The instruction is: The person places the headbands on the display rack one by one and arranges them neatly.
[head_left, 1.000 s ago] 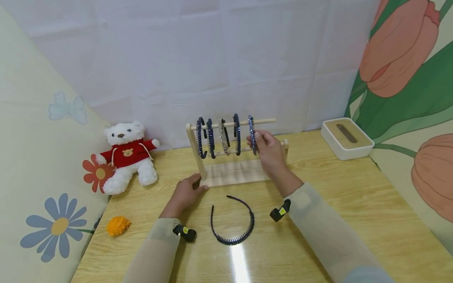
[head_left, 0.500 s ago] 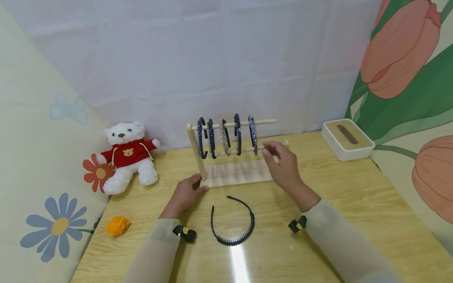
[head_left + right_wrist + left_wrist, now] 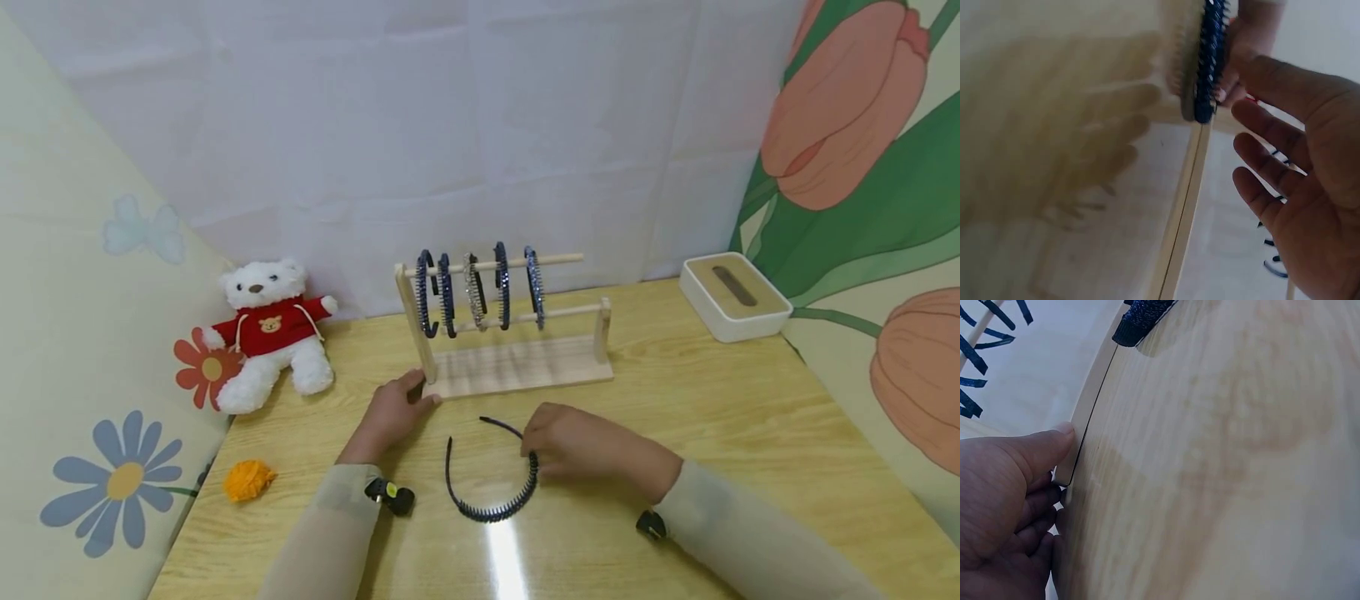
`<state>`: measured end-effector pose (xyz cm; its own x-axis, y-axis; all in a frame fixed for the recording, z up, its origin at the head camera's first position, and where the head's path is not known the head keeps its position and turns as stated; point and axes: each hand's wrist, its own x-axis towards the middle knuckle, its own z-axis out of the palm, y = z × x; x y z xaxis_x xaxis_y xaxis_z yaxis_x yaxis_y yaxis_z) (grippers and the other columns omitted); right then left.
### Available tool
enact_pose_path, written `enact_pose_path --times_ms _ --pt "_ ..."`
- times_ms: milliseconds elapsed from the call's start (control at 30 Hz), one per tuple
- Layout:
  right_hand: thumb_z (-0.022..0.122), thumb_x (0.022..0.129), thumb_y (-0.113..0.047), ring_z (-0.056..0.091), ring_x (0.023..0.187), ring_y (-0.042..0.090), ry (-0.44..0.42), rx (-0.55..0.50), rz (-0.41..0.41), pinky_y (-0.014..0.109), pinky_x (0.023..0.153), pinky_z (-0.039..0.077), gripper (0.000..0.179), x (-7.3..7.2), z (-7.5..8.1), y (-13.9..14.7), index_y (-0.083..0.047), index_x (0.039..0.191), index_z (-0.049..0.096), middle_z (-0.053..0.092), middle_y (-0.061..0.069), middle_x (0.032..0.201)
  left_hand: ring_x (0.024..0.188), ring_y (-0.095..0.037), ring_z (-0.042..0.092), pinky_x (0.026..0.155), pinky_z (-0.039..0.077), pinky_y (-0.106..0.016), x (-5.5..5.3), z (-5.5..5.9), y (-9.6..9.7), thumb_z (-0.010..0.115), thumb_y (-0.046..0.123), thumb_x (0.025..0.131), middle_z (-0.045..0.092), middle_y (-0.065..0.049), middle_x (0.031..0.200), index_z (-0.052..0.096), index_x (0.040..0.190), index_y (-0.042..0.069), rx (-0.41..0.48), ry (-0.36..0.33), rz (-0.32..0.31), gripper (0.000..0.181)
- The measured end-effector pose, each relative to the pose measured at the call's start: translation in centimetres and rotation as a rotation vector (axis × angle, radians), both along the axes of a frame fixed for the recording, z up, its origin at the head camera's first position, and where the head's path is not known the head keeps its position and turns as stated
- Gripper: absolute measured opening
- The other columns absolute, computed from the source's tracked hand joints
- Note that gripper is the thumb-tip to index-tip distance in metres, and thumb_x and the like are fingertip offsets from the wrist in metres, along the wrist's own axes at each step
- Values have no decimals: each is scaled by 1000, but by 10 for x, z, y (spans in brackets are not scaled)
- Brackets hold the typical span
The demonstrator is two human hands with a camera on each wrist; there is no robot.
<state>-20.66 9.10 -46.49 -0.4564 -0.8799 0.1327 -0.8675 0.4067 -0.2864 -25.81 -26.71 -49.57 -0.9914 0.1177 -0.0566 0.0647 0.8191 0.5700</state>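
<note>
A wooden headband rack (image 3: 517, 371) stands at the table's middle, with several dark headbands, a silver one (image 3: 474, 292) and a glittery blue one (image 3: 535, 287) hanging on its upper rod. My left hand (image 3: 390, 414) grips the front left corner of its base; in the left wrist view the thumb lies on the base's edge (image 3: 1088, 400) and the fingers curl beside it. In front of the rack lies a dark toothed headband (image 3: 495, 514). My right hand (image 3: 585, 446) is at this headband's right side, its fingers loosely extended in the right wrist view, not closed around the band.
A white teddy bear (image 3: 273, 329) in a red sweater sits at the left. Nearer is an orange yarn-like bundle (image 3: 250, 481). A white box (image 3: 735, 298) with a wood-coloured, slotted top stands at the back right. A white cloth (image 3: 360, 150) hangs behind the rack.
My right hand has let go of the glittery blue headband, which stays hanging on the rod. It has moved back and down to the headband on the table. The left hand stays put.
</note>
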Motion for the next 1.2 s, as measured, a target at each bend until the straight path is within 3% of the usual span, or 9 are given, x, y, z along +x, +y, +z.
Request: enact_pose_path --times_ms 200,433,633,800,1067,1200 --pt "88 93 -19 67 117 14 125 51 89 29 108 56 22 6 -4 -9 -19 114 84 78 -6 120 155 -48 45 126 40 -64 -1 2 1 69 31 110 50 -23 166 50 164 11 4 2 2 61" --pt "84 96 -16 67 115 9 65 101 99 23 109 53 14 5 -8 -13 -23 108 85 79 -13 111 154 -48 46 125 40 -64 -2 4 2 69 31 110 50 -23 166 50 164 11 -3 1 3 61" --pt "85 95 -17 68 107 6 4 66 149 23 105 54 8 5 -12 -10 -21 101 84 79 -13 103 154 -50 45 126 39 -65 -1 3 2 70 32 109 49 -24 166 50 164 10 5 -14 4 62" --pt "82 98 -21 67 108 0 -192 17 161 22 104 54 9 11 -13 3 -22 108 84 78 -14 107 154 -49 46 126 39 -64 -1 0 2 70 32 109 50 -24 166 51 164 10 1 -13 2 62" --pt "75 104 -18 66 96 0 -737 -207 85 25 90 60 11 9 1 39 -14 113 78 77 -7 107 153 -47 48 126 40 -63 0 3 2 71 31 109 52 -24 164 52 163 10 11 -1 3 61" --pt "69 106 -11 69 99 6 -821 -325 107 28 92 60 16 0 4 59 -5 119 76 78 8 110 154 -48 46 127 39 -64 0 2 2 70 31 109 50 -23 166 51 164 10 15 -5 5 62"
